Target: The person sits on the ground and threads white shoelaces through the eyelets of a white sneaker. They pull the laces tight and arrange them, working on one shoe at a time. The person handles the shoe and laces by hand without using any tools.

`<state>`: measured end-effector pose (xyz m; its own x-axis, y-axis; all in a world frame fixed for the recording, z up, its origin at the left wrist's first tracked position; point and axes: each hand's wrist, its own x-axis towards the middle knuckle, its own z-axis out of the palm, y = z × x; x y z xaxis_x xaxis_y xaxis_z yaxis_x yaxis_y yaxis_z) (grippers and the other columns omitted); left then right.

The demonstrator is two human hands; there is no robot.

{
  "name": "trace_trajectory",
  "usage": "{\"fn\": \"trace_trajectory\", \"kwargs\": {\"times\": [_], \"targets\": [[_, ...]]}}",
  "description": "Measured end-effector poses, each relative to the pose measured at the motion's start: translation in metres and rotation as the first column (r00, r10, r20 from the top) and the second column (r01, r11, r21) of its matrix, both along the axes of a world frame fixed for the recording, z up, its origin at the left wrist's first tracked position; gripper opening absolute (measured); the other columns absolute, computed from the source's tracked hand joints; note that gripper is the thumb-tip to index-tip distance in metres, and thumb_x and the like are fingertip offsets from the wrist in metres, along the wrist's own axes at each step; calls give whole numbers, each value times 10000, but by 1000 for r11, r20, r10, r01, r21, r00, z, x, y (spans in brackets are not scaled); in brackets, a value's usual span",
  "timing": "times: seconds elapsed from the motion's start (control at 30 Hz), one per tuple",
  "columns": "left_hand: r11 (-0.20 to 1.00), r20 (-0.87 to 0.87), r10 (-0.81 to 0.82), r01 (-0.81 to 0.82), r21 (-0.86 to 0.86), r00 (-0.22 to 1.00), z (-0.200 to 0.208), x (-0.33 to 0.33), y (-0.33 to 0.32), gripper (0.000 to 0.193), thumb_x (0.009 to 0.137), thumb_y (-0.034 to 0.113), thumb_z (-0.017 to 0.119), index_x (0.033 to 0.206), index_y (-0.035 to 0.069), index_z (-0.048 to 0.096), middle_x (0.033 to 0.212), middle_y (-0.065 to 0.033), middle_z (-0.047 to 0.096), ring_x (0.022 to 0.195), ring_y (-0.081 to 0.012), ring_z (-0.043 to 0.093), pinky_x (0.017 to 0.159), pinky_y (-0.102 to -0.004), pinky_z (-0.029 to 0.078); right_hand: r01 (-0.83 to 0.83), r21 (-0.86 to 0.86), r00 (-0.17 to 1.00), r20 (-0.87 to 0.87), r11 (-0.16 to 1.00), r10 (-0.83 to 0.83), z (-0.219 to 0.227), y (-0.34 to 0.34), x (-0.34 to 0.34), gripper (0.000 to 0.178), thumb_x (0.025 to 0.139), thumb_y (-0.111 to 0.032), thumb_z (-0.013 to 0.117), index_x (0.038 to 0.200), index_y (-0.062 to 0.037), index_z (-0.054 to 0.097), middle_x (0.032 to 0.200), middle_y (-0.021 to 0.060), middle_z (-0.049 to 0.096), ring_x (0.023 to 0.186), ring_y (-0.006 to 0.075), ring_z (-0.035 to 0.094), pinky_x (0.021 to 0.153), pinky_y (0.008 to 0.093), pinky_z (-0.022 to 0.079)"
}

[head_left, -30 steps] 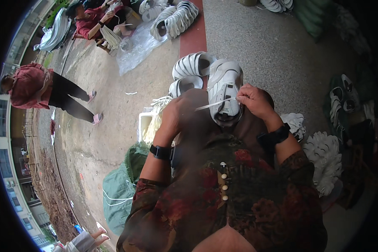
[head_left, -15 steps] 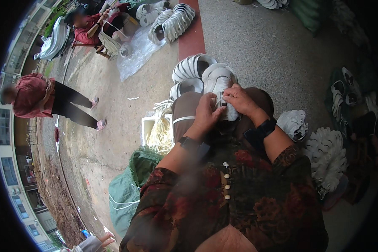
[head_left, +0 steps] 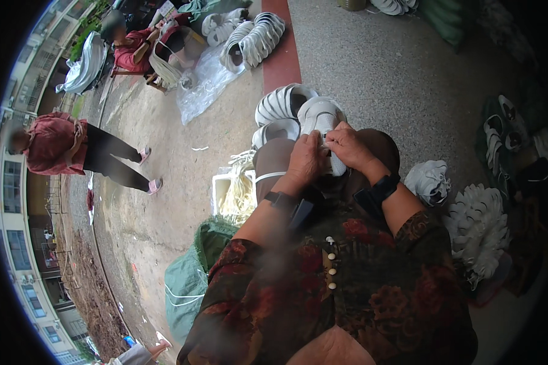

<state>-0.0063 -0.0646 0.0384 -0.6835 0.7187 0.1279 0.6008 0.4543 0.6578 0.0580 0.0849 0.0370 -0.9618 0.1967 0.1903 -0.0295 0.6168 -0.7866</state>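
Observation:
A pale grey and white shoe upper (head_left: 318,112) rests across my lap between my knees, its rounded toe pointing away from me. My left hand (head_left: 305,159) is closed on the left side of its opening, thumb and fingers pinched together. On the other side my right hand (head_left: 349,147) pinches the upper near its lacing edge, fingertips close to the left ones. Whether a lace end lies between the fingers is hidden. Just beyond my left knee sit stacks of nested white shoe uppers (head_left: 280,106), touching the held one.
Left of my knee, cream laces (head_left: 237,198) fill a white box (head_left: 215,193), with a green sack (head_left: 186,280) nearer me. White uppers (head_left: 478,225) and a smaller bundle (head_left: 428,181) lie at right. One person (head_left: 55,143) stands at left; another (head_left: 134,55) sits far left beside plastic sheeting (head_left: 204,91).
My left hand has shifted up the shoe upper and its fingers have closed in beside the right hand's. The right hand stays at nearly the same spot. The whole view has shifted slightly.

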Motion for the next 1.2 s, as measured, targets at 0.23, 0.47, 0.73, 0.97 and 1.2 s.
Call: {"fn": "trace_trajectory", "kwargs": {"times": [0.23,0.47,0.73,0.97,1.2], "targets": [[997,56,-78,77,13,995,6,-15,0,367,763,117,625,1085,11,484,896,-209,548,849,-395,540,739,-437,444,-6,43,1000,-29,999,7,6,-3,0,130,768,-170,583,759,-45,619,806,172,574,836,326,538,747,424,441],[941,160,-196,140,308,968,24,-5,-12,430,719,45,666,1122,-16,532,945,-170,604,882,-271,608,772,-344,474,-26,104,992,-117,994,38,25,-12,11,71,740,-115,624,762,-49,612,769,151,537,807,324,543,716,418,438],[973,345,-166,96,211,924,36,-6,-22,188,765,63,683,932,-14,644,831,-105,650,757,-156,601,711,-284,479,-82,-42,986,-151,996,75,26,-11,13,109,748,-108,631,722,-30,559,722,168,532,698,358,543,626,416,444],[997,162,28,-39,64,986,37,-18,-28,156,794,165,685,843,18,668,769,-118,653,693,-199,619,658,-308,473,85,203,989,100,976,-107,23,4,0,189,731,-189,679,730,-36,569,750,190,589,738,371,585,658,441,469],[995,240,96,-98,0,966,32,-22,-23,168,820,156,656,920,20,656,817,-114,675,747,-150,632,693,-288,478,-8,415,978,192,910,-79,17,5,-20,137,721,-181,675,763,-59,626,774,193,627,774,363,618,709,448,486]]}}
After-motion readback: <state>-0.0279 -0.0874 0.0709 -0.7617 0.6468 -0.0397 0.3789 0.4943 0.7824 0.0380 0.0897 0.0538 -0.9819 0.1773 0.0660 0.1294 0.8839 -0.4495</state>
